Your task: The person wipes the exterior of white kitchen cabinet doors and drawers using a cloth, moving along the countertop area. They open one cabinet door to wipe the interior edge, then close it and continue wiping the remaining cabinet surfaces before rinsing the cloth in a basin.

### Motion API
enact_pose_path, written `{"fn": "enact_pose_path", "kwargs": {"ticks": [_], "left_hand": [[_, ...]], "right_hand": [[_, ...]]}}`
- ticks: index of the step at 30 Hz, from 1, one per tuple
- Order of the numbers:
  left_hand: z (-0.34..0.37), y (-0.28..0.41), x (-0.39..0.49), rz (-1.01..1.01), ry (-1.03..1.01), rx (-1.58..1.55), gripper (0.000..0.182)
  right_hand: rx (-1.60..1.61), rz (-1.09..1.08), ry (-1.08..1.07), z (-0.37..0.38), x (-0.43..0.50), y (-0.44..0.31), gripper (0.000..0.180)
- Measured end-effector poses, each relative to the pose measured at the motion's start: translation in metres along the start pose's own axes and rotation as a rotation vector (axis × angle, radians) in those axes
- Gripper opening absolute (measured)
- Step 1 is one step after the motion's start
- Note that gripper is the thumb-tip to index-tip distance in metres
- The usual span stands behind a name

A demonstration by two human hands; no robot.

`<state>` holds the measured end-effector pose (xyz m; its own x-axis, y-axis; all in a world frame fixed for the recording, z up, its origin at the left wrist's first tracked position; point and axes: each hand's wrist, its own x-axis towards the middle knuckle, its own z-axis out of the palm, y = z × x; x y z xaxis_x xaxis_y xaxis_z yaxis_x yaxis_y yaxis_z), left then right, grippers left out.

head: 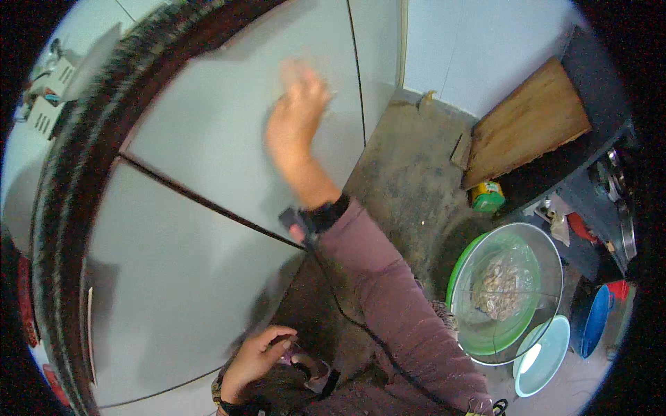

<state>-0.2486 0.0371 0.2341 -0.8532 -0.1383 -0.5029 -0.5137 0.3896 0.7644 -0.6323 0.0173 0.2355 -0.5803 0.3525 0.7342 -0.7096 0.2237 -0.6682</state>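
Observation:
My right hand (299, 112) is raised against a pale tiled panel (208, 119) below a dark counter edge (78, 171). It is motion-blurred, and whether its fingers hold anything cannot be told. A purple-pink sleeve (395, 291) and a black wrist strap (330, 213) with a dark cable cover that arm. Lower down, my left hand (255, 359) is close to my body, its thumb and fingers curved. Beside its fingertips is a small purplish, partly clear object (287, 355), too dim to name; a grip on it cannot be made out.
To the right, a round mesh cover (551, 260) lies over a green basin (460, 265) containing a plastic-wrapped mass (499, 286). A light-blue basin (546, 364), a blue basin (593, 322), a wooden board (525, 125) and a green-yellow container (487, 196) stand nearby.

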Motion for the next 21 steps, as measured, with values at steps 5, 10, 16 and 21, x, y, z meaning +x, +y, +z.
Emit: {"fn": "enact_pose_path", "kwargs": {"ticks": [5,10,16,21], "left_hand": [[0.004,-0.014,0.006,0.102,0.027,-0.035,0.022],[0.006,-0.028,0.007,0.177,0.059,-0.030,0.021],[0.003,-0.031,0.016,0.171,0.051,0.026,0.023],[0.006,-0.042,0.025,0.232,0.029,0.061,0.023]], "right_hand": [[0.362,-0.347,-0.231,-0.046,-0.040,-0.100,0.044],[-0.001,0.066,-0.191,-0.021,0.036,-0.040,0.049],[-0.062,0.046,-0.159,-0.010,0.042,-0.071,0.062],[0.269,-0.262,-0.231,-0.043,-0.019,-0.133,0.063]]}}
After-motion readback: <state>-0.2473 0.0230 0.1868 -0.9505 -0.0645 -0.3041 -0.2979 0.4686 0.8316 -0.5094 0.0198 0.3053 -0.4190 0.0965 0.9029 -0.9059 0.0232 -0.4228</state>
